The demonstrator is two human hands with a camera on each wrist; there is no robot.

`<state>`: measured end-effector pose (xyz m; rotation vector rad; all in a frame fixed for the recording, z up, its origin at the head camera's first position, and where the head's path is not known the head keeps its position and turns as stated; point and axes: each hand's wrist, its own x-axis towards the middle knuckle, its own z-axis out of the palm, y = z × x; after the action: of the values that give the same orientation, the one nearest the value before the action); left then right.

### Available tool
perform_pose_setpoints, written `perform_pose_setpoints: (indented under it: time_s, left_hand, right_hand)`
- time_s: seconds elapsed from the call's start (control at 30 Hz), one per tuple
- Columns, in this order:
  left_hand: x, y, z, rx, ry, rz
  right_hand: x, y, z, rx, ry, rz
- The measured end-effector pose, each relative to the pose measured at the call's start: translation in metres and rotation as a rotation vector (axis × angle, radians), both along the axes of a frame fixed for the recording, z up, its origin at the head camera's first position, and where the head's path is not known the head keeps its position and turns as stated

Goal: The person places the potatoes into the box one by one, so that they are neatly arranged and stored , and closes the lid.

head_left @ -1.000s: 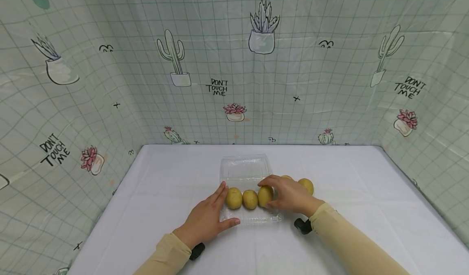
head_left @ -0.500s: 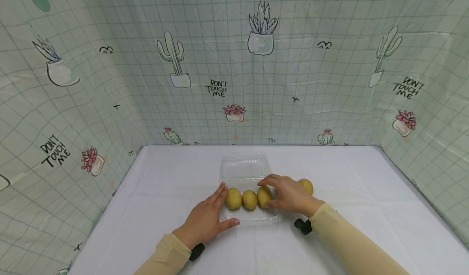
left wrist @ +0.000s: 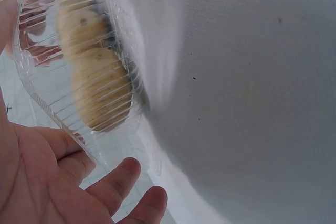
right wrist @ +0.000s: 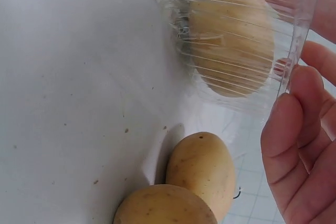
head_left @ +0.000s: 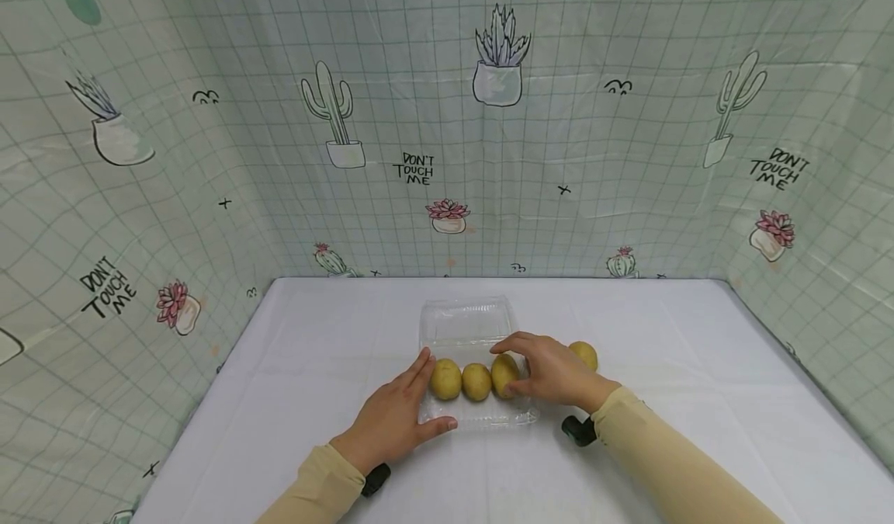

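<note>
A clear plastic clamshell container (head_left: 482,417) lies with its lid (head_left: 468,320) folded back, away from the person. Inside it, three potatoes form a row: a left one (head_left: 445,379), a middle one (head_left: 477,383) and a right one (head_left: 504,375). My right hand (head_left: 556,370) holds the right potato between thumb and fingers, its other fingers touching the container rim in the right wrist view. My left hand (head_left: 391,415) rests along the container's left side, fingers extended and thumb spread at the front edge. The potatoes show through the ribbed wall (left wrist: 102,90) in the left wrist view.
Outside the container, a potato (head_left: 583,355) lies on the white tabletop (head_left: 335,314) beyond my right hand. The right wrist view shows it with another loose potato (right wrist: 165,205). A printed grid curtain (head_left: 391,229) encloses the back and sides.
Both hands stay almost still at the container. In the head view, the nearer loose potato, partly visible before, is now hidden behind the right hand.
</note>
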<state>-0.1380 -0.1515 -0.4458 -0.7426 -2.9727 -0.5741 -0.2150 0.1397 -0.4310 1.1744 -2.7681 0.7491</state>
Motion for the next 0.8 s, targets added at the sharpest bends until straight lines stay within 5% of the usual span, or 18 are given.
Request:
perform_pose_setpoints:
  time_s: [0.8]
  left_hand:
    - [-0.0005,-0.0001,-0.0008,-0.007,0.013,0.0]
  right_hand:
    - [0.0054,0.0004,0.0095,-0.03,-0.034,0.045]
